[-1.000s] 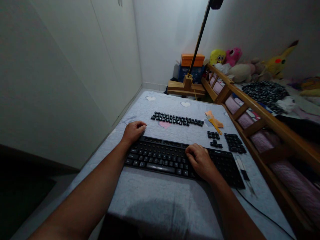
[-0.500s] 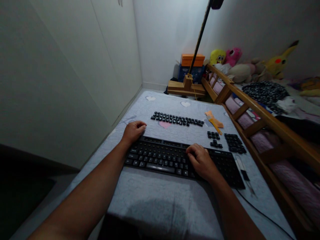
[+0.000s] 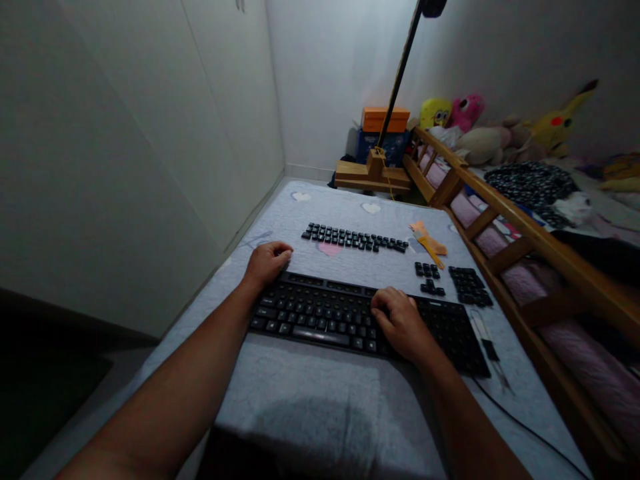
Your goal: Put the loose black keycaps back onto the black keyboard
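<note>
A black keyboard (image 3: pixel 320 320) lies across the bed-like surface, with keycaps on its lower left rows and bare key posts elsewhere. My left hand (image 3: pixel 269 262) rests at its upper left corner, fingers curled together and nothing visible in them. Over the keyboard's right-middle part, my right hand (image 3: pixel 399 320) is bent down with thumb and fingers closed. Whatever its fingertips hold, if anything, is hidden. Beyond the keyboard sit rows of loose keycaps (image 3: pixel 350 238). Smaller groups of keycaps (image 3: pixel 427 270) and number-pad keycaps (image 3: pixel 469 287) lie to the right.
An orange-handled brush (image 3: pixel 430 250) lies on an orange cloth (image 3: pixel 436 247). A wire-looped tool (image 3: pixel 489 350) is right of the keyboard, near its cable (image 3: pixel 525 425). A wooden bed rail (image 3: pixel 545 247) borders the right side; a white cabinet (image 3: pixel 200 133) stands left.
</note>
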`<state>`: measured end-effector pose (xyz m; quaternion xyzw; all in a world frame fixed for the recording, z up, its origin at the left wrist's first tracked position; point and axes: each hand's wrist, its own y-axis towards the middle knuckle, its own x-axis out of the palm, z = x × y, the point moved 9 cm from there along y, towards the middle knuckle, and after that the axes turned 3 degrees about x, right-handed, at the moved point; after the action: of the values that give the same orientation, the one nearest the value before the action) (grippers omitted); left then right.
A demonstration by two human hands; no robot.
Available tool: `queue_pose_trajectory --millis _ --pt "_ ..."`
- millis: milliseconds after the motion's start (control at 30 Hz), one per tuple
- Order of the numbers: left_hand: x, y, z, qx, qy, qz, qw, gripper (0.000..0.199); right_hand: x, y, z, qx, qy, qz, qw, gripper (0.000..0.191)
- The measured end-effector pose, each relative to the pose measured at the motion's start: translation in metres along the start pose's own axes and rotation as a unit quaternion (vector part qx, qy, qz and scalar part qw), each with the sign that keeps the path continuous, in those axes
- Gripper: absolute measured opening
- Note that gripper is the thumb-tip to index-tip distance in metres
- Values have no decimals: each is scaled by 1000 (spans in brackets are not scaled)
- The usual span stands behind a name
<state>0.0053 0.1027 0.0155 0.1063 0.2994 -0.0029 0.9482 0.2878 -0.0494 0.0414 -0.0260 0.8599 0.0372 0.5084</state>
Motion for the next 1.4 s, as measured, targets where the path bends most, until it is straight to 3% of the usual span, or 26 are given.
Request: queue_pose_trajectory --millis 400,733,900,1167,1267,1400 --pt "1 0 -2 -1 -2 2 1000 32 1 0 -1 -5 -10 7 1000 11" --pt "0 0 0 2 -5 2 1000 32 -10 1 12 20 136 35 990 18" --pt "1 0 -3 -3 -6 2 1000 32 -6 0 8 9 73 28 997 7" --pt "0 -1 1 0 5 0 1000 30 -2 0 4 4 29 24 999 14" --pt "0 -1 1 5 6 1 1000 30 -5 3 4 14 34 1 999 10" --pt "0 0 -1 12 5 3 1000 30 -8 14 7 29 65 -79 994 9"
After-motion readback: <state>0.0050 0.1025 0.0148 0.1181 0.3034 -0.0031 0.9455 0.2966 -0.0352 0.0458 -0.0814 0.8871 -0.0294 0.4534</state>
